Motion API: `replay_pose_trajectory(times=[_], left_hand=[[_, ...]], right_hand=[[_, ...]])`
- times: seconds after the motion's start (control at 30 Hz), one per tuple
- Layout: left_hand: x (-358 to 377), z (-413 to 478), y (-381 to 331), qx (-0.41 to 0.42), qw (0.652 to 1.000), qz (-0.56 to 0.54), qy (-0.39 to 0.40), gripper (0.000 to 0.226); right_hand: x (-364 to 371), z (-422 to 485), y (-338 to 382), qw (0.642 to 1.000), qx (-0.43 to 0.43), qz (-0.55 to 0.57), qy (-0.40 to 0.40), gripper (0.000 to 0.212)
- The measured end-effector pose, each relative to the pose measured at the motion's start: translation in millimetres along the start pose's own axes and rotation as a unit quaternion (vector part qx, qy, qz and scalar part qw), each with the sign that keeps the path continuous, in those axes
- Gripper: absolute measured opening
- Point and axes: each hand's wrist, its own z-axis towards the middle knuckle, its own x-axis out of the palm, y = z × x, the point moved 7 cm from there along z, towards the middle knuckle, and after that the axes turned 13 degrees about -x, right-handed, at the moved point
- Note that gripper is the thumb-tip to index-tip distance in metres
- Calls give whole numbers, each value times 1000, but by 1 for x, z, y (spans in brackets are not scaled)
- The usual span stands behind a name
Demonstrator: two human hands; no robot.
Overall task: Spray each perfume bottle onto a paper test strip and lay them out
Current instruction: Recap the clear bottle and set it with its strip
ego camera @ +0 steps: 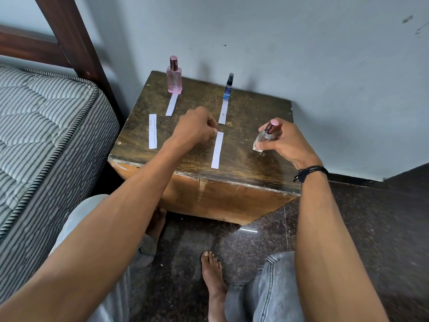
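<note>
On a worn wooden table, my right hand grips a small clear perfume bottle with a pink cap, tilted toward the left. My left hand has curled fingers pinching the top end of a white paper strip that lies flat near the table's front. A tall pink perfume bottle stands at the back left with a strip lying in front of it. A slim blue spray bottle stands at the back middle, also with a strip before it.
Another paper strip with faint print lies near the table's left edge. A striped mattress and dark wooden bed frame stand to the left. The table backs against a pale wall. My knees and bare feet are below the table front.
</note>
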Motion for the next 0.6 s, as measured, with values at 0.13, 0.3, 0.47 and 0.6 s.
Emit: replay_pose_trajectory(times=[0.13, 0.3, 0.47, 0.6], left_hand=[[11, -1, 0, 6, 1000, 12, 11, 23], [18, -2, -3, 11, 999, 30, -4, 16], [20, -2, -2, 8, 999, 40, -18, 6], [19, 0, -1, -1, 1000, 30, 3, 3]], right_hand=[[3, -2, 3, 1000, -1, -8, 18, 39], [6, -3, 7, 1000, -5, -17, 26, 37], [13, -1, 14, 999, -16, -22, 35, 39], [17, 1, 17, 999, -23, -23, 34, 38]])
